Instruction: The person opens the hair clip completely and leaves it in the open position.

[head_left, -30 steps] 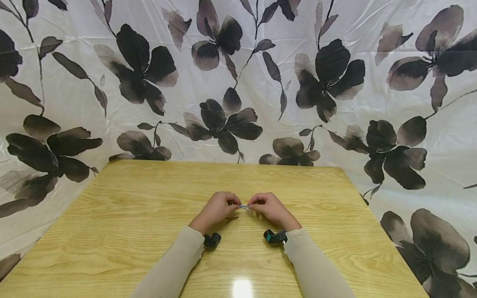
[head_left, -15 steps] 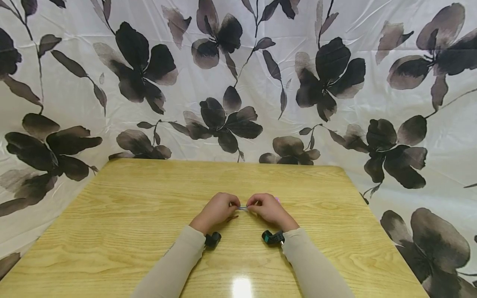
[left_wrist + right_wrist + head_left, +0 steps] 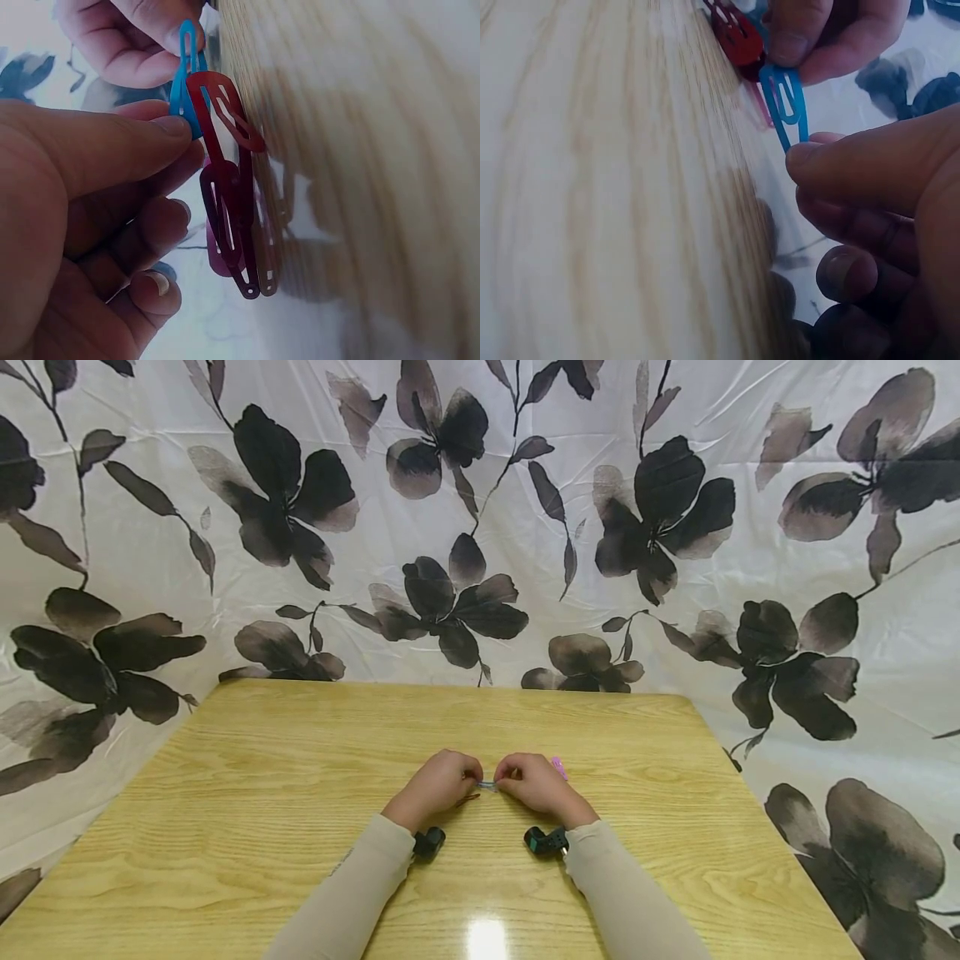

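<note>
Whereas the head view reduces the blue hair clip (image 3: 790, 118) to a thin streak, both wrist views show its slotted shape, with red clips (image 3: 238, 191) close by. Your sleeved forearms (image 3: 345, 885) angle inward over the bench (image 3: 225, 827). Your left hand (image 3: 441, 783) and right hand (image 3: 538, 785) pinch opposite ends of the blue hair clip, which spans the gap between them. A pink clip (image 3: 558, 767) lies beside your right hand.

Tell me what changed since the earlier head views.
The right hand has shifted slightly left and down in view, the blue clip moving with it; a pink clip beside that hand now shows. Nothing was grasped or released: the left hand, barely moved, and the right still pinch the blue clip. The red clips stayed put.
</note>
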The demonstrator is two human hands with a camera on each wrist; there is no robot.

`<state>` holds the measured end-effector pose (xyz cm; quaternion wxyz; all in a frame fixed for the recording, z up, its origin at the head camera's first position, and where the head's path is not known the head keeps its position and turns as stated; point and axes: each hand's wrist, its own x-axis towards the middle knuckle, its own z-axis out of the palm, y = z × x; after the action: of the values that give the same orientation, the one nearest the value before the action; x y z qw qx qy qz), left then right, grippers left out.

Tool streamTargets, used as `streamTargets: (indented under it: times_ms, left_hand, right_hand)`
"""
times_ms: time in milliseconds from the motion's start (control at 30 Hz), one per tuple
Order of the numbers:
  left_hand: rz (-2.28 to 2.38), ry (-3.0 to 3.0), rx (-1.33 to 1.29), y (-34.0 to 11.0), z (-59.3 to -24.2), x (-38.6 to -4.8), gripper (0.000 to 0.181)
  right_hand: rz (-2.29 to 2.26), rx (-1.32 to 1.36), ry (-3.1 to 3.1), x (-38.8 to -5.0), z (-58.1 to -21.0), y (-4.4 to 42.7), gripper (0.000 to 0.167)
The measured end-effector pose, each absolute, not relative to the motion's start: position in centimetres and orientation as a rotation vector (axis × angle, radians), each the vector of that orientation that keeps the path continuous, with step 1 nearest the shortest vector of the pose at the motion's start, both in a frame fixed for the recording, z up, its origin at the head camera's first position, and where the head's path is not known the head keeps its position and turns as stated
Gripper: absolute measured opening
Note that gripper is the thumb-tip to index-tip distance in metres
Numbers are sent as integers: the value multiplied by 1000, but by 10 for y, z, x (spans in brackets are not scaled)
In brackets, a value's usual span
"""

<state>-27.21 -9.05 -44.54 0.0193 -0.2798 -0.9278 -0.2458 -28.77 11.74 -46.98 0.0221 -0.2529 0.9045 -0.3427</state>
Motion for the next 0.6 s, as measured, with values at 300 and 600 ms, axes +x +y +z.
streamTargets:
  times_ms: [300,600]
  left_hand:
    - [-749,-2865,-899,-90,-445,-271,9]
    - [-736,-2883,-915,-90,-447,-273,11]
  right_hand:
    - [-1013,-821,2806,-286,-468,116,6]
    - [-979,-816,2802,-283,-463,115,7]
